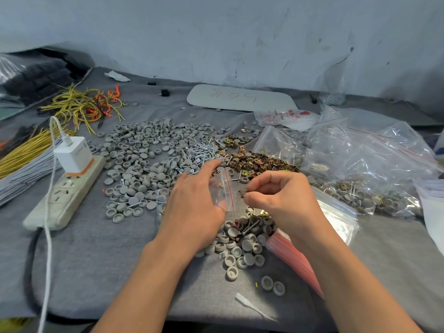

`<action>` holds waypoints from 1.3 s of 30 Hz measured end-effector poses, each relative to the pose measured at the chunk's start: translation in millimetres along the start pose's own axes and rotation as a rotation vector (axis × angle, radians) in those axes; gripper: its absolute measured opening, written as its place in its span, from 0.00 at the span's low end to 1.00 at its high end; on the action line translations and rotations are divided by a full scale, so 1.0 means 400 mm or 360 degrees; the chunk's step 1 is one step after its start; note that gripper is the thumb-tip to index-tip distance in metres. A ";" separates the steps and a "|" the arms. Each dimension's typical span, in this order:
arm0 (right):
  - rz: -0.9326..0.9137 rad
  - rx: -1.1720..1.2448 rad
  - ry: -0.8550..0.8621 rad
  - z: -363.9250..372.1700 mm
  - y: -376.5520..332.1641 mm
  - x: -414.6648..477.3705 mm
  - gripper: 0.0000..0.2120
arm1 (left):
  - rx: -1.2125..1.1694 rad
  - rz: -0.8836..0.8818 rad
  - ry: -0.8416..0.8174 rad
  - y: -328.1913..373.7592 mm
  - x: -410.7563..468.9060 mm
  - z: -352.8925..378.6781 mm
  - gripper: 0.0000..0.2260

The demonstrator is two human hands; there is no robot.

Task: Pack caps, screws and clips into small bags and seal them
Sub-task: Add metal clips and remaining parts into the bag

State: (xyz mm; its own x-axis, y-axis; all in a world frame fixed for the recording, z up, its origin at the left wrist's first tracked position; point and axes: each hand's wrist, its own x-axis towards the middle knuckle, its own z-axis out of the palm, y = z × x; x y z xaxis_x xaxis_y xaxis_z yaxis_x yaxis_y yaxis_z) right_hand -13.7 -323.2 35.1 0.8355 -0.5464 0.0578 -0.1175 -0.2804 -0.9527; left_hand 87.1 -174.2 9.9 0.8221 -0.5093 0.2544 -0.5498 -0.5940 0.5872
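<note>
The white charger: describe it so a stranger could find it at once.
On the left of the grey table lies a beige power strip. The white charger stands plugged into its far end. Unlike the yellow wires beside it, it is a cube with a cable.

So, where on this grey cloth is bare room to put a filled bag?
Bare grey cloth lies near left, between the beige power strip and the left forearm, and near right, beyond the pink-striped bag stack. Crowded: grey round caps, silver screws, brass clips mid-table; clear plastic bags far right.
</note>
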 end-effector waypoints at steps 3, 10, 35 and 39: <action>0.0010 0.0008 0.0001 0.001 -0.001 0.000 0.09 | 0.0001 -0.0005 -0.0007 -0.001 0.001 -0.001 0.37; -0.0016 0.0069 -0.0032 -0.002 -0.002 -0.002 0.11 | -0.0006 0.0023 -0.0024 -0.001 0.001 -0.001 0.37; -0.0193 0.0113 0.0145 0.037 -0.015 0.029 0.14 | -0.0487 -0.0177 0.0275 -0.013 0.006 -0.012 0.41; -0.0044 -0.0838 -0.0233 0.021 0.002 0.008 0.05 | -0.0674 -0.0262 0.0380 -0.019 0.013 -0.023 0.40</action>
State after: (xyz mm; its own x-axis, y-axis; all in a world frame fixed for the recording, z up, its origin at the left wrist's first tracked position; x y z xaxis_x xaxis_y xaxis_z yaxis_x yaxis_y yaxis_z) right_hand -6.5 -318.5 32.2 0.9037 -0.4282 0.0026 -0.3159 -0.6706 -0.6712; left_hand 96.7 -166.7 13.6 0.9308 -0.2443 0.2720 -0.3429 -0.3247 0.8815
